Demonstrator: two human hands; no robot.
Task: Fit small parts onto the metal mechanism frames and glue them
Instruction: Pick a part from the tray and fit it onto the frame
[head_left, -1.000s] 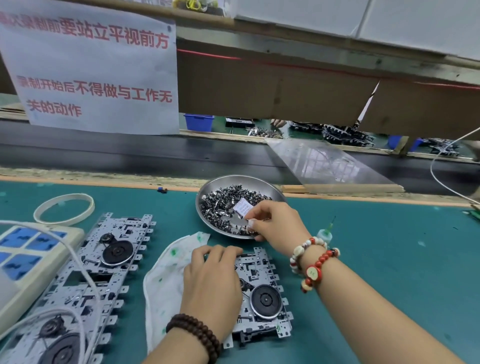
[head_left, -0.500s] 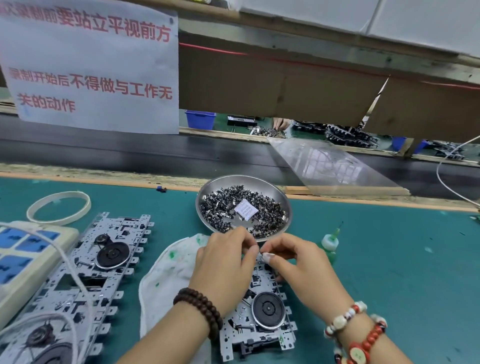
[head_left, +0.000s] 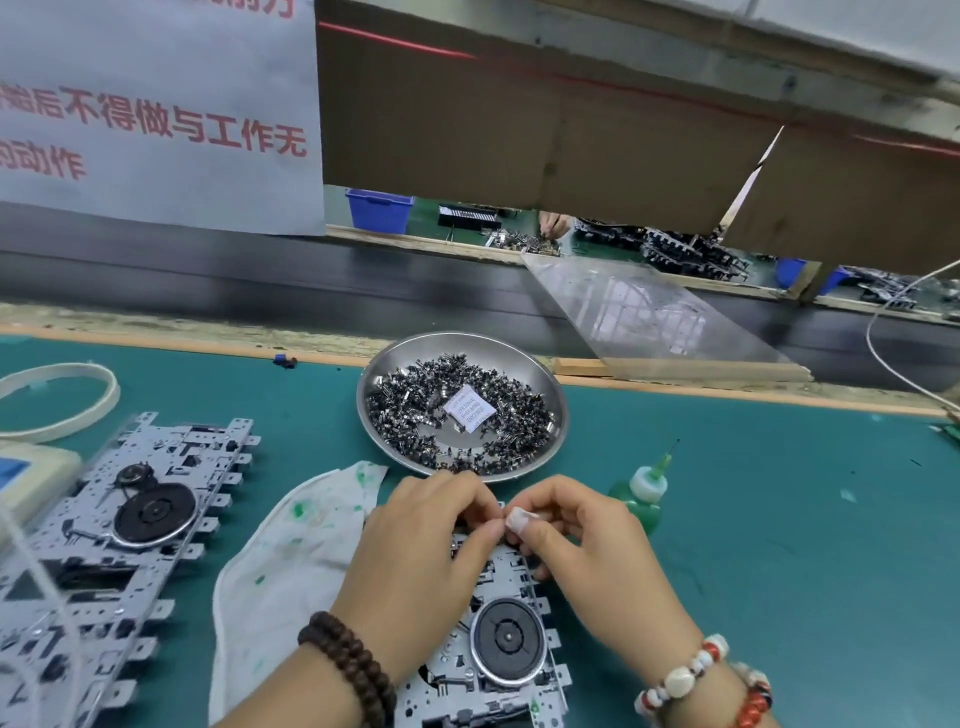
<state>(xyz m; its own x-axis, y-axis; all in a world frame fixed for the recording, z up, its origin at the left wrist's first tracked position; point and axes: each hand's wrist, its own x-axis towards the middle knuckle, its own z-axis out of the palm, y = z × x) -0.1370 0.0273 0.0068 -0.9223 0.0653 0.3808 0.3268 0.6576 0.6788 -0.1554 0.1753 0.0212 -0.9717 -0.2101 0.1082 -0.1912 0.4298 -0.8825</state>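
Metal frame in hand: a silver mechanism frame (head_left: 511, 644) with a black flywheel lies flat on the teal counter (head_left: 779, 545), near the front edge, partly on the stained white cloth (head_left: 291, 561).
Left hand: the left hand (head_left: 415, 561) rests over the frame's far-left part, fingers curled, its fingertips meeting those of the other hand above the frame's far end.
Right hand: the right hand (head_left: 587, 551) is curled too, thumb and forefinger pinched together; what they pinch is hidden, probably one small part, but I cannot tell.
Step, as I judge it: fitting a small part at the far end of this frame; whether it is seated is not visible.
Parts supply: the steel dish (head_left: 556, 400) just beyond the hands holds a large heap of small dark parts (head_left: 415, 415) and a paper label, so plenty of stock is left.
Glue: the green glue bottle (head_left: 641, 493) stands untouched just right of the right hand; gluing of this frame seems not yet begun.
Other frames: a row of frames (head_left: 119, 545) lies to the left on the counter; whether they are finished or waiting cannot be read from here.
Progress: mid-cycle on one frame, with fitting under way and gluing to follow.
Around: a white ring (head_left: 111, 387), a pale power strip and white cable at far left, a conveyor belt (head_left: 208, 270) behind.
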